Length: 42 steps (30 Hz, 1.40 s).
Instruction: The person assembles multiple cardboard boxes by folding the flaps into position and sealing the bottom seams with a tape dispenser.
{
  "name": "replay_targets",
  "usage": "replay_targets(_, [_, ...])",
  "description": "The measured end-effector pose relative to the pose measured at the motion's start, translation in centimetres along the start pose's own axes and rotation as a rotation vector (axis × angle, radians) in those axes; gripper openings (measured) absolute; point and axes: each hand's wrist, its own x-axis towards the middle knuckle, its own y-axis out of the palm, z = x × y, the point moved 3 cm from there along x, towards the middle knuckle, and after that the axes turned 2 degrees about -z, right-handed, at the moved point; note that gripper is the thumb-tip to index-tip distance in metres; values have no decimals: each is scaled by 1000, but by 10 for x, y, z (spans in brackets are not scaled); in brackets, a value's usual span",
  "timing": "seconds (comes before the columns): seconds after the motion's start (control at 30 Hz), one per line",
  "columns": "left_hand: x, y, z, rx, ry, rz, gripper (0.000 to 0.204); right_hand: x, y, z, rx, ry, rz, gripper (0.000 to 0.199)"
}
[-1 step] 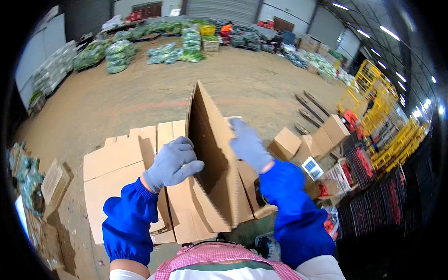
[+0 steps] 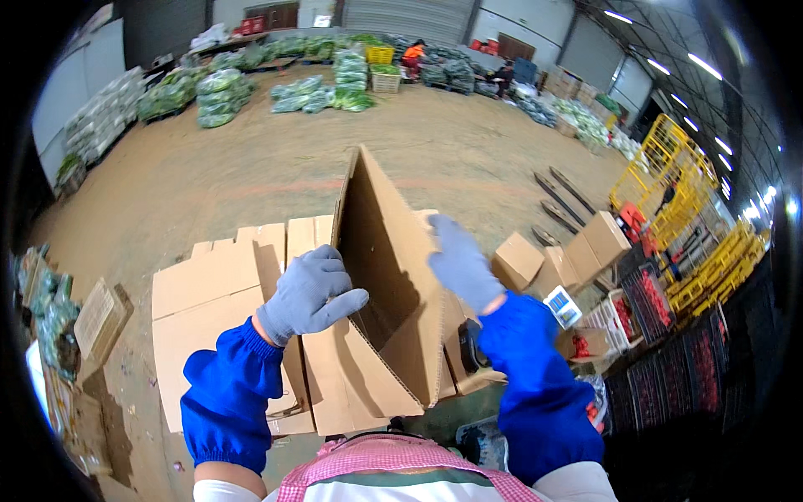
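Observation:
A brown cardboard box (image 2: 410,322) stands partly unfolded in front of me, its top gaping as a narrow wedge between two walls. My left hand (image 2: 311,293), in a grey glove, holds the left wall, fingers curled over its upper edge and thumb stuck out toward the opening. On the other side my right hand (image 2: 465,266), gloved alike, is at the right wall with its fingers stretched out. Whether those fingertips press on the board is hard to tell. Flattened cardboard boxes (image 2: 209,314) lie beneath and to the left of the box.
At my right sit small closed cartons (image 2: 519,260), a white crate (image 2: 604,322) and dark crates with red contents (image 2: 648,299). Pallet-jack forks (image 2: 559,201) and yellow metal frames (image 2: 669,180) stand beyond. Bagged green vegetables (image 2: 224,96) and two people occupy the far side.
The box's right wall has swung a little to the right, widening the opening. My right hand has moved right along with it; my left hand stays almost in place.

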Motion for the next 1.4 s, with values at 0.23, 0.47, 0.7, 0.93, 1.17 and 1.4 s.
replay_targets(0.23, [-29,-62,-21,257,116,-336,30,-32,-49,-6,85,302,422,54])
replay_targets(0.47, [17,-38,-64,75,309,-257,34,-4,-113,60,-296,-37,136,73])
replay_targets(0.7, [58,-11,-86,-3,429,-111,40,86,-95,77,-547,-463,-297,72])
replay_targets(0.93, [65,-12,-54,165,347,-140,33,110,-98,-2,-618,-76,335,29])
replay_targets(1.17, [29,-23,-9,-139,-337,-1,28,84,-94,-25,-445,46,267,38])
replay_targets(1.4, [-24,-38,-78,481,-474,165,57,60,-114,-76,-469,240,309,39])
